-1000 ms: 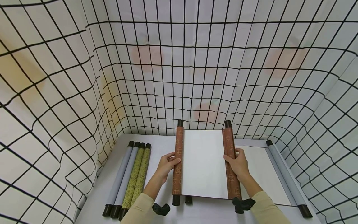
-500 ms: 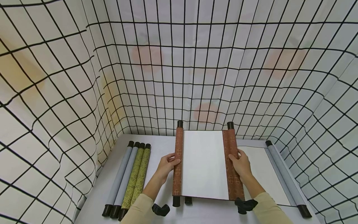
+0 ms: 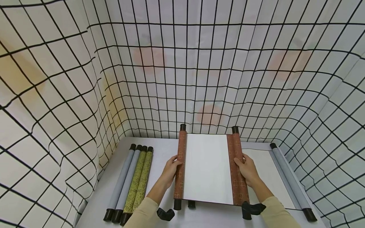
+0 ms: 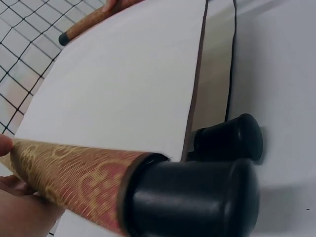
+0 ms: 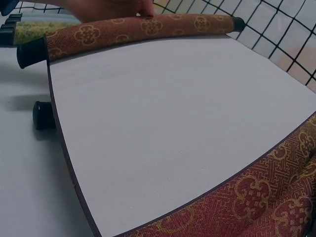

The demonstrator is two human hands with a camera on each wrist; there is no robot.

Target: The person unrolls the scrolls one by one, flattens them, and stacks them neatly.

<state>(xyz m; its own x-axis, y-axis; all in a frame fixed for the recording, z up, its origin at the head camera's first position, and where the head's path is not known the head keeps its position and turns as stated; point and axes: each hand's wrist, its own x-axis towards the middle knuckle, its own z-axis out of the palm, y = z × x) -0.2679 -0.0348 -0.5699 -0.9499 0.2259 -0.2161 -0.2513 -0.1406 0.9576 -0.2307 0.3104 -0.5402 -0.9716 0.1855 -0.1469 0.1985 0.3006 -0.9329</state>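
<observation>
Head view: left hand [image 3: 170, 168] and right hand [image 3: 247, 168] grip opposite sides of a partly unrolled scroll [image 3: 209, 168]. Four rolls [image 3: 135, 182] lie left of it.

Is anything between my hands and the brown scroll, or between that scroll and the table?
Nothing visible separates your left hand or right hand from the brown scroll; both grip it. Beneath it, though, an opened grey scroll lies on the table.

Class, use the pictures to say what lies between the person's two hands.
Between the left hand and right hand lies a white sheet, with a red roll along each side, one gripped by each hand. The head view shows this.
</observation>
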